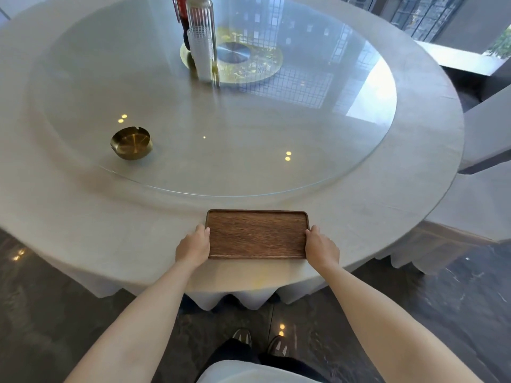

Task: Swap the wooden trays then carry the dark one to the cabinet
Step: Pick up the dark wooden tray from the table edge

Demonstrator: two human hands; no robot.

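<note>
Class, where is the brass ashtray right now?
The brass ashtray sits on the glass turntable's left part, beyond the dark wooden tray and to its left.

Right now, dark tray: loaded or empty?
Empty. The dark wooden tray shows bare wood grain across its whole inside. It lies flat on the table edge, left hand and right hand gripping its short ends.

We see soft, even daylight coming from the windows (420, 15) at upper right. The glass turntable (276, 128) mirrors the window grid and carries small round glints of ceiling lamps. Shadows under the tablecloth (83, 230) are faint. The wide lens bends the edges, and the left side looks smeared with motion blur.
</note>
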